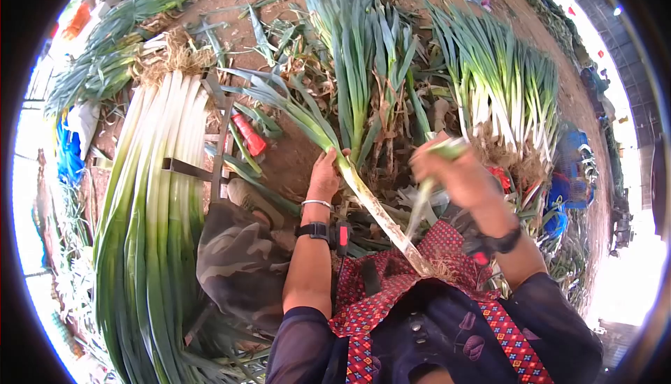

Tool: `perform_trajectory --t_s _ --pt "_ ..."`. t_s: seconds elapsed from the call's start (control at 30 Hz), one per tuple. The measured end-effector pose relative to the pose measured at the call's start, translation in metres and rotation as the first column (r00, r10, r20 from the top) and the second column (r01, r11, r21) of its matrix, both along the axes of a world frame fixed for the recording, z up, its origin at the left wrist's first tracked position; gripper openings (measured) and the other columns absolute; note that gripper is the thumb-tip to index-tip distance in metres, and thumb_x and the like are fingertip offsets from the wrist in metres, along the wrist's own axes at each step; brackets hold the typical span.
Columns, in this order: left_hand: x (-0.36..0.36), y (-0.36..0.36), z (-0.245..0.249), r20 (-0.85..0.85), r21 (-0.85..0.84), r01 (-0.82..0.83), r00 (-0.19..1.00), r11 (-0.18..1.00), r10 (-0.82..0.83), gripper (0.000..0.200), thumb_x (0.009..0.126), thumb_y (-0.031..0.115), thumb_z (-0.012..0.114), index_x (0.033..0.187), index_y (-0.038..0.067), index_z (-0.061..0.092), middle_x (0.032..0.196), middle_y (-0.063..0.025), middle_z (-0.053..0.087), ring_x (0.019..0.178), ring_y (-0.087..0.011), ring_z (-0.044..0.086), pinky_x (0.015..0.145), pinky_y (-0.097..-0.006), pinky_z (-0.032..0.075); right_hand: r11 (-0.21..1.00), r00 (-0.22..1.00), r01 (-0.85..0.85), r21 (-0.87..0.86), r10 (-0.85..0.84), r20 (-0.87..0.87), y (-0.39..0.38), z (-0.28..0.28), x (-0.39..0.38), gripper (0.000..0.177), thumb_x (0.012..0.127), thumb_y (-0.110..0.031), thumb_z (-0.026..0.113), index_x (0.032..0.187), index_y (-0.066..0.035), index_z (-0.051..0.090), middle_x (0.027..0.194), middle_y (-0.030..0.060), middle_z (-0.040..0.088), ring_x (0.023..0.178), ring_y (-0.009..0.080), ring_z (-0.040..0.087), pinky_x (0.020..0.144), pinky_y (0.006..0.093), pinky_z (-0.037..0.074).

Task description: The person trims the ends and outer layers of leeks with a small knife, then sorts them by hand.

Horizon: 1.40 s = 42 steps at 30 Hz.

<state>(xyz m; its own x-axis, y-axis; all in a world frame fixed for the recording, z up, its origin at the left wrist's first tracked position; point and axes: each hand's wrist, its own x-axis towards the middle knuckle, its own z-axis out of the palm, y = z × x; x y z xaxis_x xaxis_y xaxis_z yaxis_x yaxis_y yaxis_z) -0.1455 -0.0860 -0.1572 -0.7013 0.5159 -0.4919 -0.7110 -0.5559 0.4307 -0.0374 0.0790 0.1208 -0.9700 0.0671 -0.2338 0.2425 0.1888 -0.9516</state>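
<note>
My left hand (325, 176) is closed around the middle of a long leek (370, 202), whose green leaves point up and left while its rooted end rests against the red patterned apron (451, 241). To the right, my right hand (447, 171) is raised and blurred by motion, its fingers wrapped round a green and whitish strip of leaf (423, 202) that hangs toward the lower stalk. Where the strip ends is hard to make out. Beyond my hands stand more leeks (342, 55) with green leaves.
A large bundle of clean leeks (157, 174) lies in a metal frame (189, 169) at the left. Another row of leeks (500, 90) lies at the right. A red object (248, 132) is near the frame, and leaf scraps (286, 41) cover the ground.
</note>
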Motion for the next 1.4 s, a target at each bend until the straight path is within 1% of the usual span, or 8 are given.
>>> perform_trajectory --t_s 0.1,0.2,0.27,0.6,0.9,1.23,1.3,1.4 --pt "0.004 0.007 0.003 -0.005 0.076 0.012 1.000 0.997 -0.012 0.031 0.096 0.021 0.041 0.121 0.003 0.040 0.103 -0.0118 0.061 0.081 -0.0252 0.058 0.073 -0.0423 0.050 0.910 0.831 0.392 -0.132 -0.412 -0.374 0.047 0.030 -0.012 0.034 0.089 -0.021 0.056 0.115 0.001 0.053 0.085 0.0089 0.063 0.071 0.0114 0.061 0.061 0.0244 0.051" --pt "0.009 0.015 0.022 0.004 0.001 0.045 0.999 0.999 -0.045 0.032 0.096 0.019 0.040 0.125 0.005 0.038 0.108 -0.0108 0.059 0.087 -0.0242 0.058 0.078 -0.0428 0.048 0.502 0.954 0.220 0.837 -0.289 -0.077 0.079 -0.014 -0.026 0.092 0.078 -0.042 0.065 0.138 0.007 0.016 0.134 0.0296 0.035 0.120 0.0341 0.044 0.100 0.0392 0.038" --pt "0.009 0.021 0.026 0.047 -0.021 0.017 0.999 1.000 -0.016 0.030 0.095 0.018 0.044 0.122 0.006 0.043 0.105 -0.0094 0.060 0.087 -0.0217 0.058 0.077 -0.0411 0.048 0.554 0.990 0.045 0.831 -0.133 0.036 0.019 -0.025 -0.018 0.102 0.077 -0.049 0.064 0.137 0.012 0.010 0.143 0.0312 0.013 0.135 0.0367 0.018 0.111 0.0385 0.019" --pt "0.012 0.017 0.014 0.094 0.053 -0.094 0.992 0.994 0.088 0.033 0.089 0.028 0.056 0.114 0.007 0.052 0.103 -0.0035 0.056 0.092 -0.0186 0.054 0.078 -0.0375 0.045 0.587 0.951 -0.308 0.749 0.174 0.255 -0.025 -0.190 -0.002 0.046 0.093 -0.037 0.042 0.094 0.008 0.055 0.065 0.0205 0.060 0.069 0.0326 0.065 0.059 0.0413 0.050" --pt "0.010 0.011 0.026 0.005 0.433 -0.068 0.997 0.899 0.074 0.044 0.088 0.035 0.057 0.122 0.009 0.049 0.095 -0.0001 0.059 0.086 -0.0174 0.055 0.081 -0.0384 0.044 0.992 0.855 0.122 -0.039 -0.085 0.512 -0.032 -0.154 -0.003 0.046 0.096 -0.034 0.033 0.095 0.008 0.054 0.073 0.0153 0.062 0.057 0.0223 0.064 0.049 0.0338 0.052" --pt "-0.008 0.001 0.039 0.111 0.646 -0.236 0.970 0.726 0.217 0.042 0.089 0.044 0.050 0.123 0.020 0.047 0.077 0.0031 0.049 0.067 -0.0111 0.051 0.076 -0.0397 0.048 0.315 0.661 0.749 -0.583 -0.301 0.687 -0.007 -0.161 0.014 0.026 0.096 -0.023 0.034 0.105 -0.004 0.050 0.090 0.0126 0.060 0.077 0.0266 0.061 0.076 0.0445 0.052" --pt "-0.007 0.005 0.041 0.118 0.557 -0.260 0.965 0.788 0.235 0.037 0.091 0.045 0.049 0.119 0.020 0.048 0.076 0.0024 0.047 0.063 -0.0110 0.047 0.064 -0.0336 0.046 0.255 0.751 0.661 -0.706 -0.230 0.619 0.009 -0.176 0.009 0.030 0.095 -0.037 0.040 0.088 -0.009 0.046 0.068 0.0012 0.044 0.050 0.0107 0.042 0.048 0.0260 0.039" --pt "-0.022 0.001 0.012 0.207 0.535 -0.222 0.970 0.815 0.129 0.027 0.093 0.042 0.044 0.099 0.016 0.044 0.077 0.0005 0.047 0.059 -0.0110 0.042 0.053 -0.0264 0.040 0.708 0.775 0.509 -0.489 -0.130 0.619 0.007 -0.134 0.005 0.046 0.089 -0.055 0.045 0.100 -0.010 0.045 0.070 -0.0011 0.044 0.042 0.0026 0.029 0.036 0.0192 0.023"
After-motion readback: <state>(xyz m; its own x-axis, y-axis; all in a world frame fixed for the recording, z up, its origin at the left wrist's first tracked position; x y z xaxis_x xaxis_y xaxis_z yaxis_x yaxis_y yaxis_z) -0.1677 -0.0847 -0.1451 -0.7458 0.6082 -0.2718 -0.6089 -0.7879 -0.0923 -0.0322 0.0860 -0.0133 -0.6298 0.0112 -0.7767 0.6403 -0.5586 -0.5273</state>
